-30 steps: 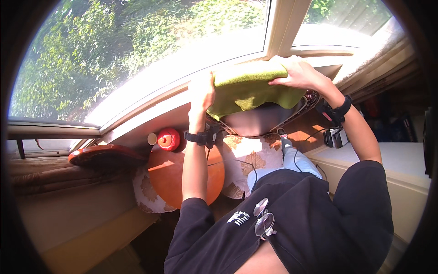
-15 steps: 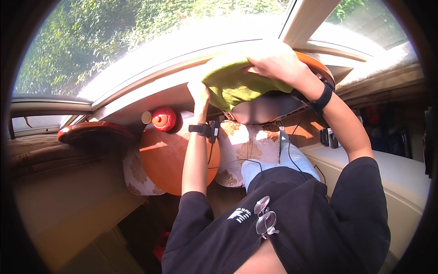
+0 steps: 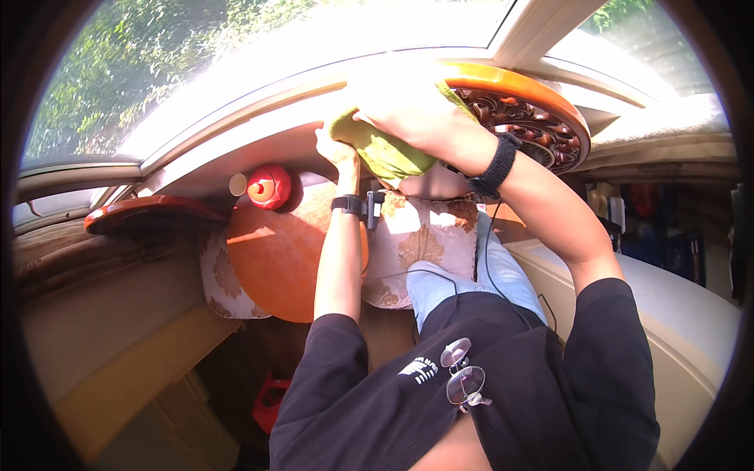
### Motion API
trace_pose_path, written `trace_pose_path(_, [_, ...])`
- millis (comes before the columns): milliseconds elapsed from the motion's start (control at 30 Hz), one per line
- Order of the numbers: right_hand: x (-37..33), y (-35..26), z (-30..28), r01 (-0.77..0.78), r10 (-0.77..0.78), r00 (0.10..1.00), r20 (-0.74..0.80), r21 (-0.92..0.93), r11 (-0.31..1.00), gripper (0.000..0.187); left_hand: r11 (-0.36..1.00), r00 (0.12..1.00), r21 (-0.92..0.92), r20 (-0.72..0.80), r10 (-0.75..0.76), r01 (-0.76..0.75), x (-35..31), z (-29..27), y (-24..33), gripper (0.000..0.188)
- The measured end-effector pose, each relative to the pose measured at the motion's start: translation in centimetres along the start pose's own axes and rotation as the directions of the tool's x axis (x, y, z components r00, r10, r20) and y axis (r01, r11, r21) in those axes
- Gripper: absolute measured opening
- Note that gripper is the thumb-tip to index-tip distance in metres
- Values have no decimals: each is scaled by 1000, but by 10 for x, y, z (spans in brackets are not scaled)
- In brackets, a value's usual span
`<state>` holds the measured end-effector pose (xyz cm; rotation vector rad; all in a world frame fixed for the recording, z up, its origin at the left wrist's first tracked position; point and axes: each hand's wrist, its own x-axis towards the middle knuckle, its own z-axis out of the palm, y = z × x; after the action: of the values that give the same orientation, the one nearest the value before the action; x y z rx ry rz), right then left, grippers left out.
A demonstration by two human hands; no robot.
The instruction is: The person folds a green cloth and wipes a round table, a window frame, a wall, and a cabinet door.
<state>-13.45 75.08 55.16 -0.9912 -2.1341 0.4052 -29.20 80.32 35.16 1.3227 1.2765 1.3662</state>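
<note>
A green cloth (image 3: pixel 389 157) lies bunched over the left part of a wooden chair back (image 3: pixel 577 129) by the window. Carved openwork shows inside the chair back's glossy orange-brown rim. My right hand (image 3: pixel 412 114) is closed on the cloth from above; strong sunlight washes out part of it. At the cloth's left edge, my left hand (image 3: pixel 339 151) is closed on the fabric, with its fingertips partly hidden. A dark strap circles each wrist, and a small device sits at the left one.
A round orange-brown table (image 3: pixel 287 243) bears a red lidded pot (image 3: pixel 269 187) and a pale cup (image 3: pixel 238 185). Below the chair back is a floral-patterned seat (image 3: pixel 420 235). Another chair back (image 3: pixel 153 210) stands at the left. A red container (image 3: pixel 269 404) sits on the floor.
My right hand has swept left, and the cloth has gathered toward my left hand. The carved right part of the chair back is now uncovered. My left hand has hardly moved.
</note>
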Motion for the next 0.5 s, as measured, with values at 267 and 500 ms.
trace_pose_path(267, [28,0,63,-47,113,930,349,-192,980,22,972,984,-189,-85,-157,139,-22,10,-42,26])
trace_pose_path(500, [28,9,121,171,126,851,510,-495,852,24,910,940,-323,-131,-316,261,-62,23,-76,28])
